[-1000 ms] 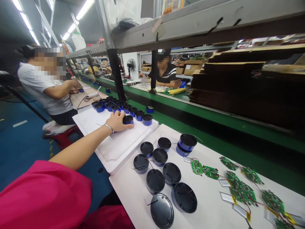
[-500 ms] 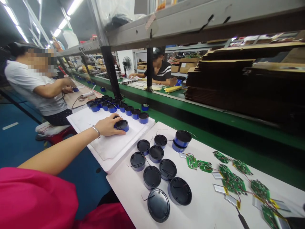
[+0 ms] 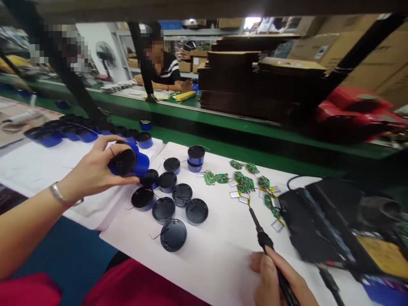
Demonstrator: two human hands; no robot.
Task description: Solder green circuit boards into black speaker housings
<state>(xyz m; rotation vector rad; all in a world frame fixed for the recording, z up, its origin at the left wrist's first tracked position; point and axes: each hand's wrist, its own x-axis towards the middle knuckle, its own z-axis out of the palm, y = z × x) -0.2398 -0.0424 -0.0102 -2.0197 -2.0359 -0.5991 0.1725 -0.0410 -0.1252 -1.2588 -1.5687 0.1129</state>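
My left hand (image 3: 95,170) is closed around a round black-and-blue plastic housing (image 3: 129,160), lifted and tipped on its side above the seam between the two white boards; a second one may be stacked with it. In my right hand (image 3: 277,276) is a soldering iron (image 3: 264,238), its tip pointing away toward the circuit boards. Several similar black housings (image 3: 168,182) with thin wires lie between my hands, and two more stand in a stack (image 3: 195,158). Beyond the iron's tip are green circuit boards (image 3: 245,182) wired to flat silver battery cells (image 3: 276,224).
More blue housings (image 3: 86,134) stand in rows on the left white board (image 3: 38,170). A black soldering station (image 3: 321,221) with a yellow sponge (image 3: 379,255) is at right. A green conveyor (image 3: 223,125) runs behind, with a shelf post (image 3: 70,68) in front. A co-worker (image 3: 162,63) sits across.
My left hand has picked the housing up off the left board and carried it toward the right board. My right hand with the soldering iron has come into view as the camera turned right.
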